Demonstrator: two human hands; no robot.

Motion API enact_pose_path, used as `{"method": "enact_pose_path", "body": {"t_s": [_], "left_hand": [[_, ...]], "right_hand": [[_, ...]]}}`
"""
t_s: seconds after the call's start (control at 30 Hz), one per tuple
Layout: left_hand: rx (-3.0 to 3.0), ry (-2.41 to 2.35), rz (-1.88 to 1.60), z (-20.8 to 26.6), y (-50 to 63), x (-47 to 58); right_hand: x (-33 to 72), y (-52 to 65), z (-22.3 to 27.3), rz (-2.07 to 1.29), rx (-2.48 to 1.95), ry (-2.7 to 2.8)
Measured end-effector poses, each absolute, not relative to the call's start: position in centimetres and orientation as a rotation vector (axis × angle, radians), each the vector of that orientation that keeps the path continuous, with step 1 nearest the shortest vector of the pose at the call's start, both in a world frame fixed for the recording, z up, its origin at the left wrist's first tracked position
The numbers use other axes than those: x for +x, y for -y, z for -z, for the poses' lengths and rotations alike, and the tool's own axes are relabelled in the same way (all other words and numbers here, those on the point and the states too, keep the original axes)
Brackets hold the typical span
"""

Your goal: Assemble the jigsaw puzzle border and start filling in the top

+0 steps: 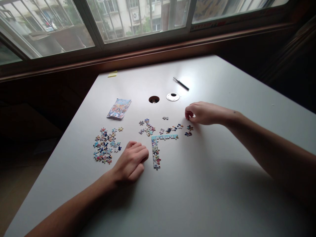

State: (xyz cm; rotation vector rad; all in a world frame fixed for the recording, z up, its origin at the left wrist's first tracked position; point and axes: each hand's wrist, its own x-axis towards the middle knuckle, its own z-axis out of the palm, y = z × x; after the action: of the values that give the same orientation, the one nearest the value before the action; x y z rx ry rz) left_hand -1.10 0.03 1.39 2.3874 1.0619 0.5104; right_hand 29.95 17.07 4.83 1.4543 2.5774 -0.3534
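My left hand point(132, 161) rests on the table in a loose fist, with nothing showing in it. Just to its right lies an L-shaped joined strip of jigsaw puzzle point(156, 153), its top arm pale blue. My right hand point(202, 113) is bent down at the table, thumb and forefinger pinched on a small puzzle piece point(188, 117), mostly hidden by the fingers. Below that hand are two loose puzzle pieces point(188, 133). Several more loose pieces point(169, 130) lie above the strip, and a cluster point(149, 128) sits at its upper left.
A larger heap of puzzle pieces point(105, 144) lies left of my left hand. Behind it is a printed picture card point(119, 108). Farther back are a round table hole point(154, 99), its metal cover point(172, 96), a dark pen point(181, 84) and a yellow sticky note point(112, 74).
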Motion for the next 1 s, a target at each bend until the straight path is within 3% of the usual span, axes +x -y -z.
{"method": "enact_pose_path", "body": {"t_s": [1.0], "left_hand": [[2.402, -1.054, -0.520, -1.21, 0.03, -1.09]], "right_hand": [[29.74, -17.17, -4.76, 0.434, 1.319, -2.741]]}}
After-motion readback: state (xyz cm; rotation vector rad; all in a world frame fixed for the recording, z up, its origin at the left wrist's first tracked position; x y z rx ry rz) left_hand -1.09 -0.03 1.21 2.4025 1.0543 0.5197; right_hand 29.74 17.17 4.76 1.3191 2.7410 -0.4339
